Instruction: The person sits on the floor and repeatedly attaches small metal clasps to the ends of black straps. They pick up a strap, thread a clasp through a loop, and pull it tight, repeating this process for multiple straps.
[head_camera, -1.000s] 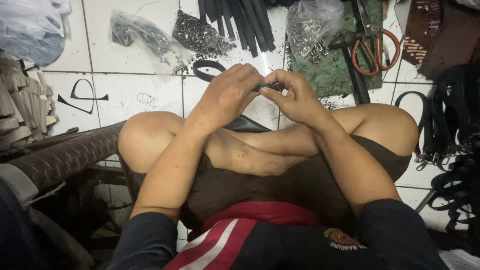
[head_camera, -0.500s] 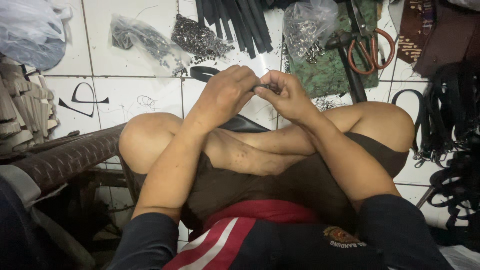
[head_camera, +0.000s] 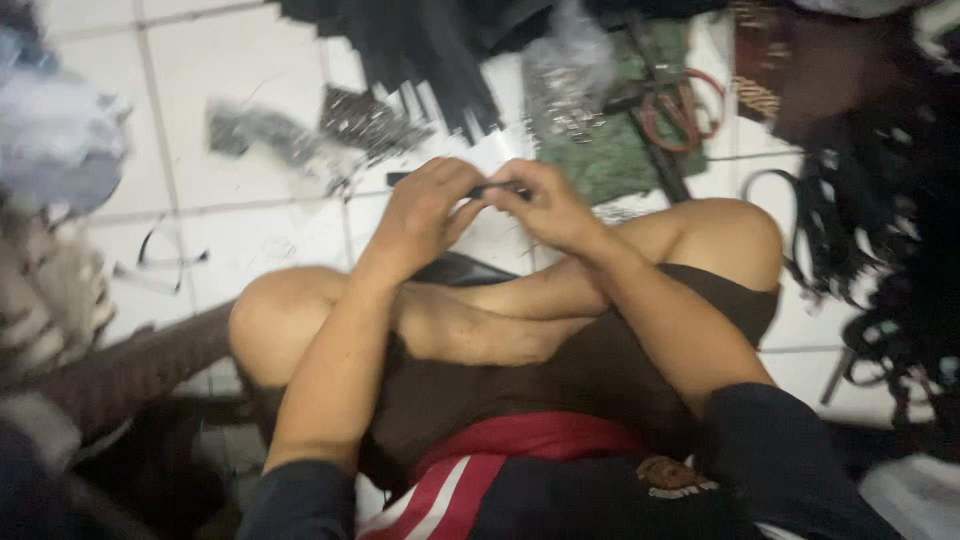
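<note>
Both hands, left hand (head_camera: 425, 215) and right hand (head_camera: 545, 205), closed on a thin black strap piece (head_camera: 487, 188) between fingertips, above crossed knees. Probably fitting or threading step; next needing steady pinch, small push.

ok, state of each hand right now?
Left hand: fingers curled, pinching the thin black strap.
Right hand: closed on the same strap's other end.

We see dark navy long sleeves (head_camera: 770, 450) pushed up, dark brown shorts (head_camera: 500, 390), red waistband with 2 white stripes (head_camera: 440, 495), bare knees.
</note>
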